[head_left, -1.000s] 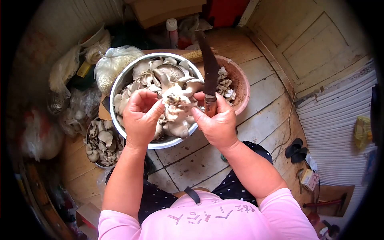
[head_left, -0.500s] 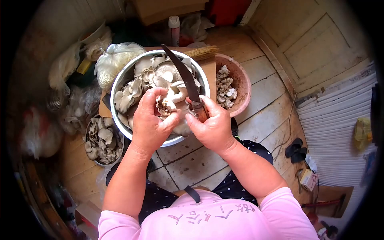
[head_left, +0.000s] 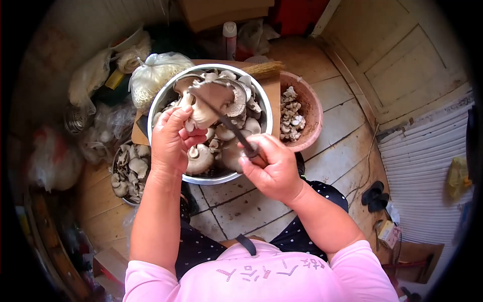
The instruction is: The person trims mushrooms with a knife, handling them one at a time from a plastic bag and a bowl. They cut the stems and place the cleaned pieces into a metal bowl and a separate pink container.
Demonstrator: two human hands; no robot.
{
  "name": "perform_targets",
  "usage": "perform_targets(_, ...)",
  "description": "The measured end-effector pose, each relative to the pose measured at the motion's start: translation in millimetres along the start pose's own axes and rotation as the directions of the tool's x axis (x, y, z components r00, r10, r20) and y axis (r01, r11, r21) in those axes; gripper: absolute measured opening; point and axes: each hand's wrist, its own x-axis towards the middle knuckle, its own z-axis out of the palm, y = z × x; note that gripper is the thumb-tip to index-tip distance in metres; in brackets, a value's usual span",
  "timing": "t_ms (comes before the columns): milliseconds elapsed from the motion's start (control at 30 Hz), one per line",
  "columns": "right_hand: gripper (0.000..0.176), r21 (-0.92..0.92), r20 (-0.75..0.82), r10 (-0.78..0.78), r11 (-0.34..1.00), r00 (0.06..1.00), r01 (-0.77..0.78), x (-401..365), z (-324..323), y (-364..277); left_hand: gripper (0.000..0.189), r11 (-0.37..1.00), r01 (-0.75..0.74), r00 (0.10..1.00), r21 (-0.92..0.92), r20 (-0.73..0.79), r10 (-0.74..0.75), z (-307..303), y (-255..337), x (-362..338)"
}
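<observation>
A large metal bowl full of grey oyster mushrooms stands in front of me. Over its left half, my left hand grips a mushroom cluster by its lower end, the caps pointing away from me. My right hand is wrapped round the handle of a dark-bladed knife at the bowl's right side. The blade slants up and left across the bowl, its tip over the cluster; whether it touches cannot be told.
A pink basin with mushroom pieces stands right of the bowl. At the lower left is a smaller container of mushrooms. Plastic bags, a broom head and a spray can lie beyond; black slippers are at right.
My left hand has moved left and now holds a large cluster upright, with its caps in view. The knife has tilted further left and lower, over the cluster.
</observation>
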Motion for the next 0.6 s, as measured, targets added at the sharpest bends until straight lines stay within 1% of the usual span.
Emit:
perform_targets(67, 0.026, -0.105, 0.012, -0.098, 0.990, 0.995, 0.098, -1, 5, 8, 0.028, 1.000, 0.003, 1.000, -0.024, -0.003, -0.003, -6, -2, 5)
perform_targets(100, 0.026, -0.105, 0.013, -0.098, 0.990, 0.995, 0.099, -1, 5, 8, 0.027, 0.998, 0.006, 1.000, -0.066, 0.020, -0.005, -8, -2, 7)
perform_targets(167, 0.026, -0.132, 0.034, -0.040, 0.990, 0.999, 0.044, -3, 6, 8, 0.025, 0.990, 0.022, 0.998, -0.138, 0.056, -0.015, -12, -1, 9)
perform_targets(267, 0.025, -0.153, 0.028, 0.000, 0.988, 1.000, 0.004, -4, 6, 10, 0.025, 0.983, 0.050, 0.997, -0.175, 0.064, -0.039, -13, 2, 8)
perform_targets(300, 0.025, -0.153, 0.029, -0.001, 0.988, 1.000, 0.005, -4, 6, 11, 0.025, 0.983, 0.049, 0.997, -0.176, 0.063, -0.038, -14, 2, 8)
perform_targets(367, 0.025, -0.202, 0.018, 0.003, 0.979, 1.000, 0.001, -4, 7, 14, 0.025, 0.969, 0.094, 0.992, -0.229, 0.098, -0.073, -17, 1, 8)
perform_targets(400, 0.025, -0.202, 0.019, 0.003, 0.979, 1.000, 0.001, -4, 7, 15, 0.025, 0.969, 0.094, 0.993, -0.230, 0.098, -0.073, -17, 0, 8)
perform_targets(467, 0.027, -0.209, 0.072, 0.016, 0.978, 0.997, 0.000, -3, 7, 15, 0.026, 0.951, 0.140, 0.984, -0.277, 0.142, -0.103, -17, -1, 7)
perform_targets(600, 0.026, -0.213, 0.066, 0.006, 0.977, 0.998, 0.008, -1, 10, 13, 0.027, 0.936, 0.161, 0.978, -0.312, 0.175, -0.109, -14, -2, 6)
